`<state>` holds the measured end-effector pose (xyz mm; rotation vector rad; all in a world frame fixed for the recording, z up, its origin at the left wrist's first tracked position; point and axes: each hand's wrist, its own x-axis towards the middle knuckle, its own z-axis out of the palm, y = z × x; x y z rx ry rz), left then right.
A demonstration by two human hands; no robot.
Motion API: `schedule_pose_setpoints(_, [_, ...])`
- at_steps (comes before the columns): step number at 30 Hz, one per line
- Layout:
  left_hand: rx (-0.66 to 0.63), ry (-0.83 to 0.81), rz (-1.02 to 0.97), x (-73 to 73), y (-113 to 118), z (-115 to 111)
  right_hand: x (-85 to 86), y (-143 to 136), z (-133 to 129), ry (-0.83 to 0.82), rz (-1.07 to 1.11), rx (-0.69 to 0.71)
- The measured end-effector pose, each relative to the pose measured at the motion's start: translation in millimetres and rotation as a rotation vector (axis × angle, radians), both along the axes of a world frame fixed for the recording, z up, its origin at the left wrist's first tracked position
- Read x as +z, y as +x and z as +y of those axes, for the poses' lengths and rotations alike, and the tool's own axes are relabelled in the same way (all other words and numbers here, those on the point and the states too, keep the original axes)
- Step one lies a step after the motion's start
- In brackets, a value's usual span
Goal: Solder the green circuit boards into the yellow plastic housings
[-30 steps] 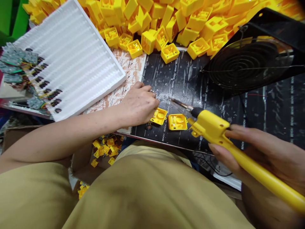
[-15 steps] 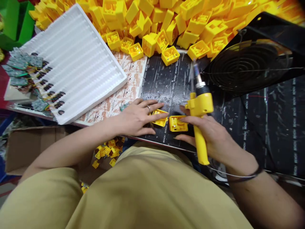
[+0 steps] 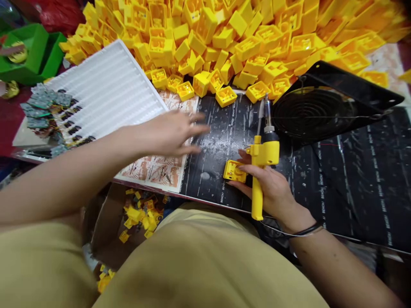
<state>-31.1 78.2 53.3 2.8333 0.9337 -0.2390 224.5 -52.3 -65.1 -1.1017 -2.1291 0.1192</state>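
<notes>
My left hand (image 3: 175,132) hovers above the bench beside the white foam tray (image 3: 118,81), blurred by motion. Its fingers are apart and nothing shows in them. In my right hand (image 3: 266,182) is a yellow soldering gun (image 3: 265,155), its metal tip pointing away from me. The thumb and fingers of that same hand also touch a small open yellow plastic case (image 3: 233,171) lying on the black bench mat (image 3: 208,171). Moulded ribs and small metal parts show inside the case.
A large heap of yellow cases (image 3: 205,47) covers the back of the bench. At the right stands a black fan (image 3: 308,109). Green circuit boards with wires (image 3: 40,107) lie on the tray's left end. Below the front edge, a cardboard box (image 3: 107,226) holds yellow pieces.
My left hand has lifted and moved left, away from the mat. The yellow case formerly under its fingers no longer shows there. My right hand still holds the soldering gun against the other case.
</notes>
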Motion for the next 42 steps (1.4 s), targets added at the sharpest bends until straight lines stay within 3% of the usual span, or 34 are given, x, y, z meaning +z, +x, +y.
schedule_pose_setpoints(4, [0.301, 0.117, -0.158, -54.2, 76, 83, -0.3, 0, 1, 0.019, 0.022, -0.006])
schedule_pose_setpoints(7, [0.473, 0.217, -0.157, -78.4, 104, 111, 0.9, 2, 4, 0.015, 0.036, -0.021])
schedule_pose_setpoints(9, [0.466, 0.249, -0.123, -83.9, 109, 104, 1.3, 3, 5, 0.013, 0.054, -0.036])
schedule_pose_setpoints(11, [0.375, 0.227, -0.082, -81.0, 102, 79, 1.3, 4, 5, 0.009, 0.073, -0.047])
schedule_pose_setpoints(16, [-0.040, 0.066, 0.042, -49.2, 49, 3, 0.8, 6, -1, -0.028, 0.111, -0.041])
schedule_pose_setpoints(19, [-0.199, 0.129, -0.022, -30.8, 16, -27, 1.1, 5, -3, -0.063, 0.110, -0.016])
schedule_pose_setpoints(22, [-0.096, 0.342, -0.163, -28.6, 0, -48, 1.3, 3, -3, -0.068, 0.097, 0.018])
schedule_pose_setpoints(25, [0.097, 0.459, -0.151, -45.5, -1, -67, 0.9, 1, -2, -0.074, 0.097, 0.039])
schedule_pose_setpoints(27, [0.166, 0.425, -0.146, -60.9, 1, -76, 0.8, 0, -3, -0.099, 0.098, 0.042])
schedule_pose_setpoints(30, [0.123, 0.245, -0.288, -76.3, 2, -85, 0.7, 1, -5, -0.138, 0.100, 0.049])
schedule_pose_setpoints(34, [-0.029, 0.053, -0.460, -74.3, 0, -88, 2.1, 6, -10, -0.166, 0.079, 0.075])
schedule_pose_setpoints(37, [0.018, 0.078, -0.448, -64.3, 4, -77, 10.0, 8, -10, -0.183, 0.042, 0.100])
schedule_pose_setpoints(42, [0.101, 0.191, -0.180, -56.9, 21, -34, 22.6, -13, -1, -0.151, 0.043, 0.120])
